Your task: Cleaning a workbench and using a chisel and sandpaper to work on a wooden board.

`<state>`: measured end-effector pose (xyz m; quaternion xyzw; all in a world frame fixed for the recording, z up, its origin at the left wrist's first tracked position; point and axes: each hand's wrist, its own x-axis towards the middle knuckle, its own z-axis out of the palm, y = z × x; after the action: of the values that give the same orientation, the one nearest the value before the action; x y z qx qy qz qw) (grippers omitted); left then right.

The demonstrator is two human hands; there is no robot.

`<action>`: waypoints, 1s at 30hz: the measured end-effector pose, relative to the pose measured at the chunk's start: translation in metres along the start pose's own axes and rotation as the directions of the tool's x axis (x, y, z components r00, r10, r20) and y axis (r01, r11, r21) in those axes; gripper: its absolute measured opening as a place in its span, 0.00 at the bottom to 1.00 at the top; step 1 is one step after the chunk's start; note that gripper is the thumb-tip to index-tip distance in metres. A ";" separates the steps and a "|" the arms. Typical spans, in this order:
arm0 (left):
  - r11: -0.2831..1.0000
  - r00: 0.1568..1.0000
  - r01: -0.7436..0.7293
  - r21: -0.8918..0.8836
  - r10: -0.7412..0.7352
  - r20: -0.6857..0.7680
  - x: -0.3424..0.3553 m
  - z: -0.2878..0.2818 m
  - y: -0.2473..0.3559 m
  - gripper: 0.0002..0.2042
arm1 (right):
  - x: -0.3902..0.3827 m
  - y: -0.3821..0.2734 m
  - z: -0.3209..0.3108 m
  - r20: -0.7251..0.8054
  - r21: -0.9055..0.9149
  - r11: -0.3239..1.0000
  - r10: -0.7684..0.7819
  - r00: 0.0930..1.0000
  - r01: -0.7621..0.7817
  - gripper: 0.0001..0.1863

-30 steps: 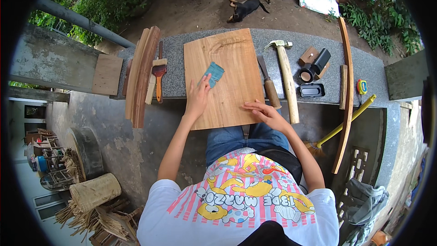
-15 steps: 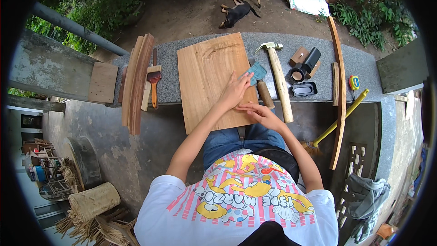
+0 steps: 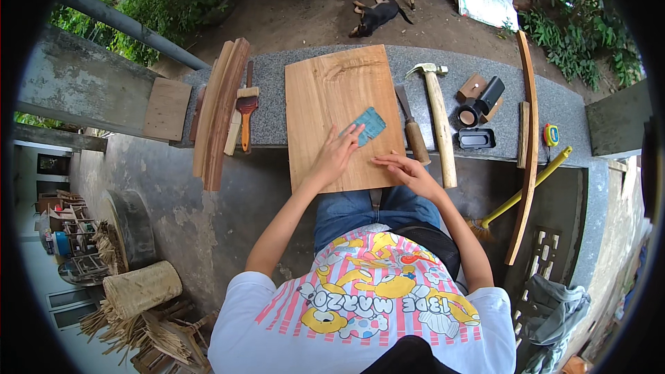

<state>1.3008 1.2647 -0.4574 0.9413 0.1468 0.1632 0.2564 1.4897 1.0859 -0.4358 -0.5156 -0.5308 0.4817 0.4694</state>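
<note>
A wide, light-brown wooden board (image 3: 322, 111) lies on the grey stone ledge, its near end over my lap. My left hand (image 3: 336, 156) presses a teal piece of sandpaper (image 3: 371, 126) against the board's face, fingers extended over the sheet's left part. At the board's lower right edge rests my right hand (image 3: 409, 170), holding nothing, its fingers stretched out. Just right of the board is a chisel (image 3: 415, 140) with a wooden handle. A claw hammer (image 3: 438, 121) lies beyond it, its handle overhanging the ledge.
Left on the ledge are wood strips (image 3: 222, 118) and a paintbrush (image 3: 246, 114). To the right sit a black cylindrical device (image 3: 483, 100), a black tray (image 3: 476, 138), a long curved wood strip (image 3: 528, 152) and a tape measure (image 3: 551, 134). A dog (image 3: 377, 15) lies beyond.
My left hand has drawn the sandpaper from the board's right edge toward its middle, down and left. My right hand stays at the lower right edge. The whole view has shifted slightly.
</note>
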 end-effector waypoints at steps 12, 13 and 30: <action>0.990 0.992 0.125 0.064 -0.125 -0.007 -0.022 -0.027 -0.013 0.17 | -0.004 0.003 0.002 -0.058 0.061 0.993 0.106 0.993 -0.103 0.17; 0.989 0.991 0.133 0.067 -0.132 -0.007 -0.032 -0.034 -0.020 0.17 | -0.003 0.005 0.001 -0.065 0.114 0.990 0.094 0.993 -0.086 0.17; 0.995 0.992 -0.039 -0.089 0.049 0.117 -0.007 0.007 0.026 0.21 | -0.019 -0.002 0.001 -0.368 -0.013 0.998 0.056 0.928 -0.065 0.10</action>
<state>1.3021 1.2376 -0.4514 0.9405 0.1031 0.1186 0.3013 1.4894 1.0667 -0.4334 -0.6186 -0.4236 0.3843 0.5386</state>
